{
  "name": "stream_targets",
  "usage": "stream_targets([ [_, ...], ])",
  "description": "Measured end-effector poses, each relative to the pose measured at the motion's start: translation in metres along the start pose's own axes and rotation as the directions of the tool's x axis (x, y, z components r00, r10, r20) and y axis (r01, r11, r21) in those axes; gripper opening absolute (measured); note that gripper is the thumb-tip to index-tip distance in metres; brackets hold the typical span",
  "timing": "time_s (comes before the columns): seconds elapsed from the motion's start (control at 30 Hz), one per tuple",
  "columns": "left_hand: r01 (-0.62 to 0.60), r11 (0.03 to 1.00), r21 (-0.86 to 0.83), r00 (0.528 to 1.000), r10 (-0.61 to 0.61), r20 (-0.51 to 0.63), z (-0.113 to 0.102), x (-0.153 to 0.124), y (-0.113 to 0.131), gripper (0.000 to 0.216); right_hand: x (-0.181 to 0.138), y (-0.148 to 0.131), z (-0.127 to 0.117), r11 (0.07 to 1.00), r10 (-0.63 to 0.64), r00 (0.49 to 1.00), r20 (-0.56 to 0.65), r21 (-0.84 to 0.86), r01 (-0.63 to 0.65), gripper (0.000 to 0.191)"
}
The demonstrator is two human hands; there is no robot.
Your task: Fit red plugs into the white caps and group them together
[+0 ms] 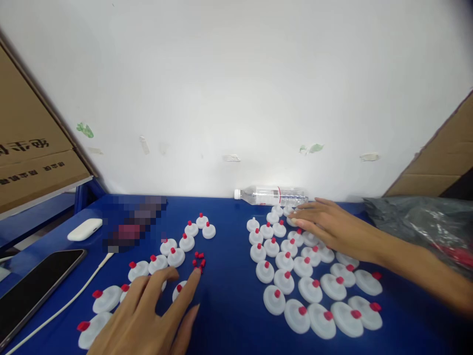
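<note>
My left hand [150, 313] is spread low over the table, its index fingertip at a small pile of loose red caps [200, 256]. Whether it presses on one cannot be made out. Around and under this hand lie white round plastic lids with small nozzles, such as this red-tipped lid [175, 258]. My right hand [325, 224] reaches across a larger group of these lids, including a red-tipped lid [303, 266]. Its fingers stretch out over the back lids, near an uncapped lid [272, 217]. The hand covers some lids, and contact underneath is partly hidden.
A clear plastic bottle [266, 195] lies against the white wall [236, 98]. On the left are a phone [37, 291], a white case [84, 230] and a white cable [70, 301]. A grey plastic bag [402, 222] lies on the right of the blue table [229, 315].
</note>
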State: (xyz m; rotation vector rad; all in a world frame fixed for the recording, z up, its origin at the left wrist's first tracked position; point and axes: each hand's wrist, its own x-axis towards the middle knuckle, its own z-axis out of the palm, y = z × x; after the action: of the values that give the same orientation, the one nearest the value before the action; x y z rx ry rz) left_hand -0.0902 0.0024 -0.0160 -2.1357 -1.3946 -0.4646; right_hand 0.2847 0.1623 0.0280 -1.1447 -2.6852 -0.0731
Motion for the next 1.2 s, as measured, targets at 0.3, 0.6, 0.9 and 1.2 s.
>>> stream_targets([
  [0.3,-0.227,0.950,0.215,0.939,0.155,0.306,-0.005,0.063,0.008,0.032,-0.004,-0.016,-0.023,0.990,0.100,0.946,-0.308,-0.065,-0.125,0.039],
  [0.6,-0.159,0.977,0.143,0.885,0.077,0.459,0.012,0.064,0.013,0.036,-0.007,-0.037,-0.030,0.998,0.003,0.957,-0.291,-0.066,-0.023,0.033],
  [0.9,0.099,0.913,-0.396,0.971,-0.002,0.237,-0.006,0.091,0.029,0.022,-0.012,-0.057,-0.037,0.998,-0.023,0.992,-0.122,0.051,0.029,0.031],
  [1.2,-0.058,0.522,-0.851,0.998,0.000,-0.069,0.003,0.089,0.055,0.025,-0.018,-0.081,-0.024,0.984,-0.125,0.987,-0.105,0.117,0.137,0.053],
])
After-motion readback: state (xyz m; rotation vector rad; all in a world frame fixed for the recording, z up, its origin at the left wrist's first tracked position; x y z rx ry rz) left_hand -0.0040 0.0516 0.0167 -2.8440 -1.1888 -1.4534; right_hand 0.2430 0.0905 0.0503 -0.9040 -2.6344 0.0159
